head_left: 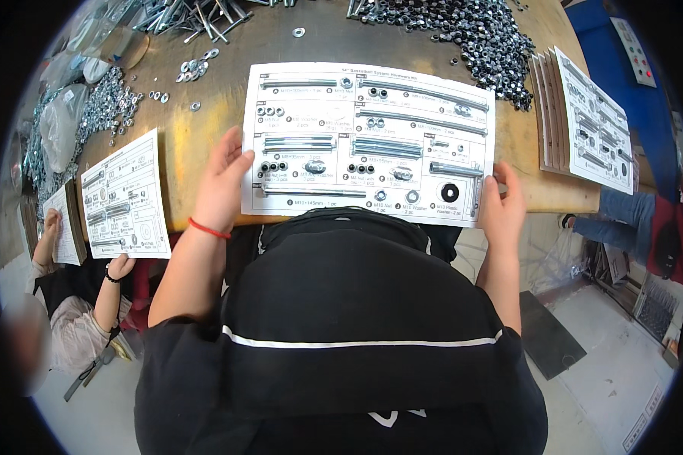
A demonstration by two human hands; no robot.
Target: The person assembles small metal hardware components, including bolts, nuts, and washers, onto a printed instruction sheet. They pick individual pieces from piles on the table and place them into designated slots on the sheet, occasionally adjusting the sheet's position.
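Black-shirted chest below, both hands pinch the hardware card (368, 140), its long axis crosswise: left hand (221, 186) and right hand (502, 206) at its opposite edges.

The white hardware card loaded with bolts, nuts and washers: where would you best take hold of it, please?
Probably by its two short side edges, from left and right, as the left hand and right hand do: the white hardware card is wide, flat and carries loose parts.
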